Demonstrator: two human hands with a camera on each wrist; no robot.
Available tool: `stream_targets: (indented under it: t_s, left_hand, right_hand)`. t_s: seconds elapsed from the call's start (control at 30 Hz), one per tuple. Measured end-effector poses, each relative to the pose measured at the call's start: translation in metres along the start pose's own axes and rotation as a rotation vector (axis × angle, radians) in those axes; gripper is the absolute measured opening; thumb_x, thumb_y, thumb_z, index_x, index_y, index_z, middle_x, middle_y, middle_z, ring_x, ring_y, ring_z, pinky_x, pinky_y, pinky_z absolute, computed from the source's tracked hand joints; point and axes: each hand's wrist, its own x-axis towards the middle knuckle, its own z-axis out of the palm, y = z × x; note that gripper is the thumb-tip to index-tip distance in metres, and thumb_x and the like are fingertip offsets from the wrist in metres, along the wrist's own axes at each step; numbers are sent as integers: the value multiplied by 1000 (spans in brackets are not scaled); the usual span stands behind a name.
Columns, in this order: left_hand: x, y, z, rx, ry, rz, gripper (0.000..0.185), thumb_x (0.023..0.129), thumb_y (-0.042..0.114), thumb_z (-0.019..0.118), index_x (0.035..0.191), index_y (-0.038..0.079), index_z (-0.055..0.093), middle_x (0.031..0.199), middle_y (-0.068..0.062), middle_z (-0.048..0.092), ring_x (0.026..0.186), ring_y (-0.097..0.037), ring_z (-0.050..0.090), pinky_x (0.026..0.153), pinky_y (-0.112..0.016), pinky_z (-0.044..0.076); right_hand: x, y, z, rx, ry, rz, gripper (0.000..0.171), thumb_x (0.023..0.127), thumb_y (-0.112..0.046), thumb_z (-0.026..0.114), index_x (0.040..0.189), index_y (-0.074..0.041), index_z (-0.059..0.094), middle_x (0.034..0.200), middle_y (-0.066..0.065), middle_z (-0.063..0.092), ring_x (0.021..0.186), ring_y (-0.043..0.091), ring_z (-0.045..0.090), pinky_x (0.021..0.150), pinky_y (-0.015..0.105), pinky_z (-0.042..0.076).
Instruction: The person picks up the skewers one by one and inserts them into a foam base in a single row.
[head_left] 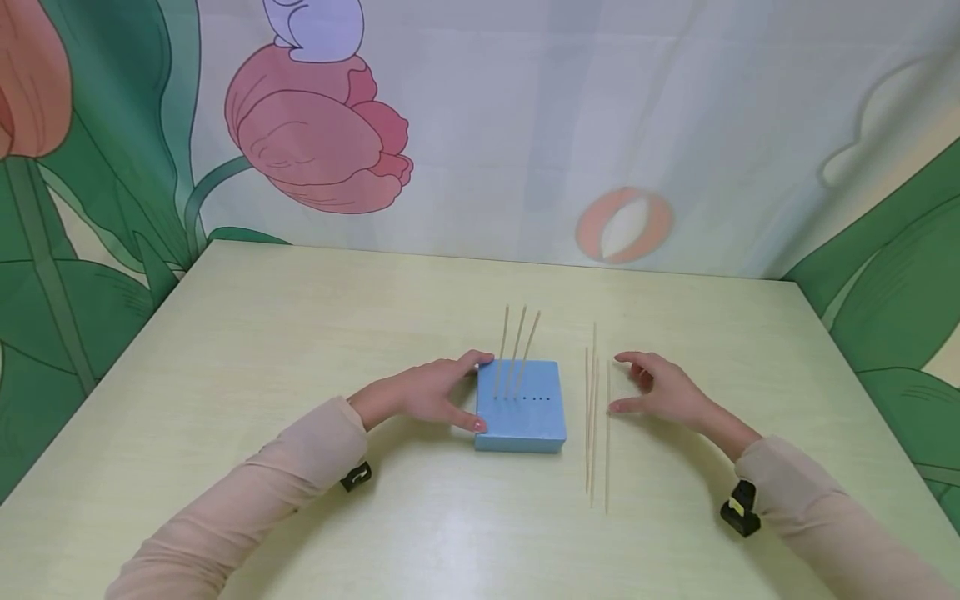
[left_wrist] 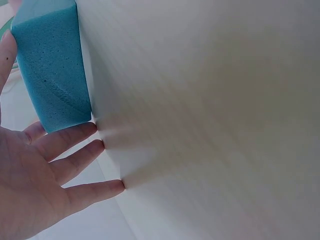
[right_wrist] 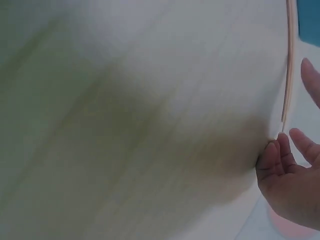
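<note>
A blue foam block [head_left: 521, 422] with a row of small holes lies flat on the table. Three thin wooden sticks [head_left: 517, 342] stand in its holes at the left end of the row, leaning slightly. My left hand [head_left: 431, 392] holds the block's left side, thumb at the near corner and index finger at the far one; in the left wrist view its other fingertips rest on the table. Right of the block lie several loose wooden sticks [head_left: 587, 425]. My right hand [head_left: 667, 393] is beside them, thumb and fingers spread apart, thumb tip right at the rightmost stick [head_left: 607, 467].
The pale wooden table [head_left: 337, 308] reaches back to a printed curtain [head_left: 487, 125] with flowers and leaves. Dark wrist devices show under the left sleeve [head_left: 300, 458] and the right sleeve [head_left: 810, 500].
</note>
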Motion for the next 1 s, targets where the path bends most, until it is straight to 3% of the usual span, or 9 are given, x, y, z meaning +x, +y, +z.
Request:
stream_targets:
  t_s: [0.23,0.37,0.53,0.7,0.87,1.0]
  left_hand:
    - [1,-1,0,6,3,7,91,76,45,70,143,12,18,143,-11,33,131,-23,30,105,-36,24]
    - [1,-2,1,5,3,6,91,76,45,70,143,12,18,143,-10,33,131,-23,30,106,-36,24]
    - [1,-3,2,8,3,11,91,76,45,70,143,11,18,143,-11,33,131,-24,30,106,-36,24]
    - [1,-2,2,6,2,8,91,76,45,70,143,12,18,143,-11,33,131,-24,30,106,-36,24]
    - [0,-1,1,-6,2,13,91,76,44,71,143,11,18,143,-12,33,131,-24,30,106,-36,24]
    - [0,-2,1,-17,4,17,91,76,44,71,142,11,19,143,-12,34,131,-24,30,106,-36,24]
  right_hand:
    - [2,6,4,-131,-82,-38,100,65,-43,79,138,4,31,97,14,42,85,24,37,69,32,33]
    - [1,5,5,-180,-99,-49,100,64,-44,79,138,5,32,98,13,41,87,25,35,69,32,32]
    - [3,4,5,-158,-104,-28,97,64,-43,80,135,3,33,103,16,44,92,28,39,76,38,37]
    - [3,2,4,-63,-86,-6,97,60,-34,84,131,6,31,105,20,44,95,32,39,83,47,35]
    - [0,-2,2,86,-66,14,99,58,-23,86,130,5,24,97,15,43,86,26,38,76,36,33]
    - [-3,-7,-1,270,-79,29,99,63,-8,82,135,0,15,93,15,49,78,23,47,69,27,41]
